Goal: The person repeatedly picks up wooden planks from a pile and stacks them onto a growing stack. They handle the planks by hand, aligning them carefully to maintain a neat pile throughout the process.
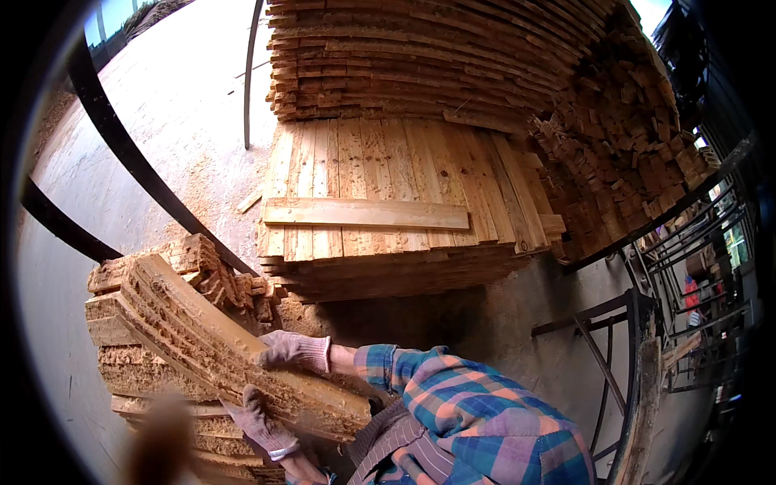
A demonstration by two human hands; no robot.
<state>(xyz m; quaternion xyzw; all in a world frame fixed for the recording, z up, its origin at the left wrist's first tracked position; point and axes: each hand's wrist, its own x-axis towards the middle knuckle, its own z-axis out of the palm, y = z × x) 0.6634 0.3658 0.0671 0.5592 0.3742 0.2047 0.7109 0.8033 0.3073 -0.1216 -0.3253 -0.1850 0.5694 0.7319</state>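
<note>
My right hand [296, 350], in a light knitted glove, grips the far side of a bundle of several long wooden boards [218, 339]. On the near side of the same bundle is my left hand [260, 423], gloved too, with its thumb up on the boards' edge and its fingers partly hidden. Wood dust and chips cover the rough board edges. The bundle slants from upper left down to my waist, its left part over a stack of boards [145, 369]. Plaid sleeves [485, 404] cover my arms.
Ahead stands a low, wide stack of boards [364, 170] with one loose board [364, 213] lying across it. Behind rises a tall board pile [420, 65]. Dark metal bars [129, 149] cross at left; a metal frame [606, 323] stands at right. A brown blur [162, 440] shows low left.
</note>
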